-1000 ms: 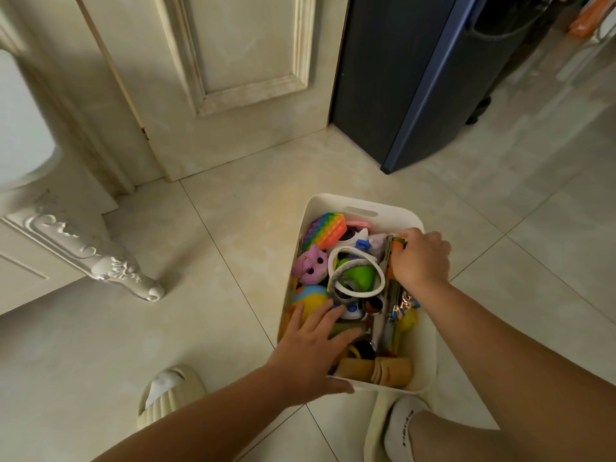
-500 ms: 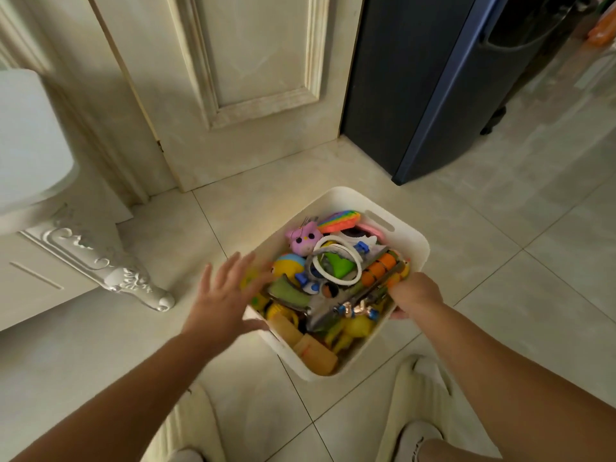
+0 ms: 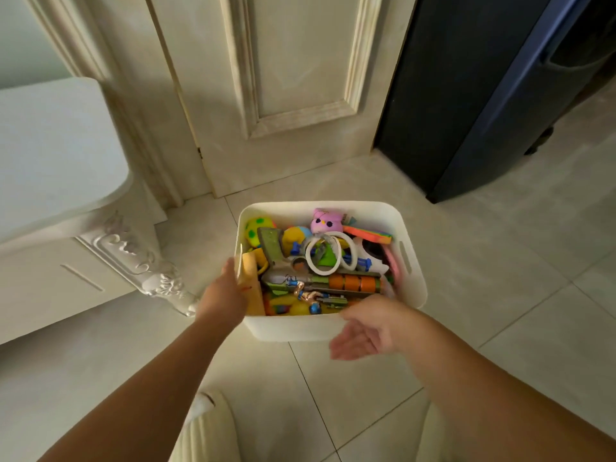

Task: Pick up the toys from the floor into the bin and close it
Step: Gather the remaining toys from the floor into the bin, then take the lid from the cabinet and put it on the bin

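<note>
A white plastic bin with rounded corners (image 3: 333,326) stands on the pale tiled floor (image 3: 500,295), in front of a cream panelled door (image 3: 293,95) and full of toys. The left hand (image 3: 226,296) sits at the bin's left rim; its grip seems closed around that edge, but the fingers are hidden behind the wall and a yellow block-like toy (image 3: 250,285), so how firmly it holds cannot be told. The right hand (image 3: 370,331) hovers just before the bin's near wall, fingers loosely spread and blurred, its grip open and holding nothing; whether it touches the wall is unclear.

Inside the bin lie a pink cat-faced soft toy (image 3: 325,221), a white ring (image 3: 323,256), a green and orange toy blaster (image 3: 333,281), a yellow ball with green spots (image 3: 258,228) and a rainbow-striped flat piece (image 3: 366,235). Much of the heap is tangled and hard to sort out.

A dark blue cabinet (image 3: 466,111) stands at the right, cut off by the frame. At the left, a white carved furniture leg (image 3: 143,261) is partly visible.
</note>
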The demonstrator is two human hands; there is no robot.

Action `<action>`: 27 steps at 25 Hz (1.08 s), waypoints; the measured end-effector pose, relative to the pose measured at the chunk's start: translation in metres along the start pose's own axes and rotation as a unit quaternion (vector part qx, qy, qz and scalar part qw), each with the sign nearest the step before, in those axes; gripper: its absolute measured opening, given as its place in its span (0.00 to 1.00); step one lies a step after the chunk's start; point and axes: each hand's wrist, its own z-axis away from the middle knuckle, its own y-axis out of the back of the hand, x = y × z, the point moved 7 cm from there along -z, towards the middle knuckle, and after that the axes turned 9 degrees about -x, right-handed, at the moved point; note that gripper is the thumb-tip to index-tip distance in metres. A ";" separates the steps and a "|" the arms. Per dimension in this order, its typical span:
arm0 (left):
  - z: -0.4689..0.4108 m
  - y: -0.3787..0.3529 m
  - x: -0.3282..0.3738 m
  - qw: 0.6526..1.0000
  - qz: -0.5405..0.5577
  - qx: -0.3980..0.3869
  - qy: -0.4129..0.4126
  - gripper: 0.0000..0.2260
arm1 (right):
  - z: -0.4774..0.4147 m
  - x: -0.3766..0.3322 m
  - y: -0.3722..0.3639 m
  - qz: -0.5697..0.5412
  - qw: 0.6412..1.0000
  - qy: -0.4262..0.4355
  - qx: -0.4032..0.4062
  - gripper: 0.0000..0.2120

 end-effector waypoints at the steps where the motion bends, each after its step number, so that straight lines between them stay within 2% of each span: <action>1: -0.006 0.008 0.000 0.999 -0.027 0.025 -0.001 0.32 | 0.008 -0.006 0.001 0.112 0.994 -0.016 -0.010 0.14; 2: -0.007 0.014 0.006 0.996 -0.056 0.059 -0.018 0.31 | 0.012 -0.023 0.009 0.203 0.978 0.018 0.037 0.13; 3: -0.007 0.014 0.019 0.990 -0.089 0.088 -0.057 0.29 | 0.015 -0.047 0.022 0.262 0.952 0.097 0.123 0.12; 4: -0.005 0.009 0.037 0.980 -0.127 0.100 -0.114 0.25 | 0.021 -0.075 0.035 0.306 0.903 0.196 0.228 0.12; 5: -0.005 -0.003 0.055 0.965 -0.178 0.091 -0.168 0.22 | 0.030 -0.100 0.038 0.347 0.832 0.292 0.319 0.12; 6: -0.006 -0.016 0.069 0.950 -0.226 0.074 -0.201 0.21 | 0.032 -0.116 0.034 0.398 0.763 0.352 0.368 0.11; 7: -0.009 -0.028 0.077 0.940 -0.258 0.057 -0.217 0.21 | 0.023 -0.124 0.026 0.449 0.723 0.371 0.373 0.14; 8: -0.014 -0.036 0.081 0.937 -0.267 0.043 -0.221 0.22 | 0.004 -0.125 0.018 0.499 0.708 0.354 0.352 0.20; 11: -0.021 -0.048 0.075 0.952 -0.211 0.020 -0.221 0.23 | -0.054 -0.110 0.002 0.596 0.701 0.271 0.282 0.32; 15: -0.013 -0.053 0.066 0.948 -0.242 0.022 -0.207 0.26 | -0.072 -0.085 0.024 0.620 0.671 0.271 0.303 0.32; 18: -0.017 -0.059 0.064 0.946 -0.260 -0.018 -0.195 0.26 | -0.072 -0.080 0.037 0.603 0.692 0.246 0.310 0.30; 22: -0.021 -0.060 0.068 0.944 -0.263 -0.087 -0.179 0.25 | -0.069 -0.090 0.026 0.610 0.719 0.205 0.263 0.30; 24: -0.016 -0.040 0.075 0.950 -0.231 -0.076 -0.195 0.25 | -0.052 -0.105 0.019 0.595 0.724 0.238 0.256 0.29; 27: 0.004 0.016 0.081 0.958 -0.169 0.004 -0.232 0.24 | -0.003 -0.129 0.014 0.465 0.755 0.362 0.287 0.21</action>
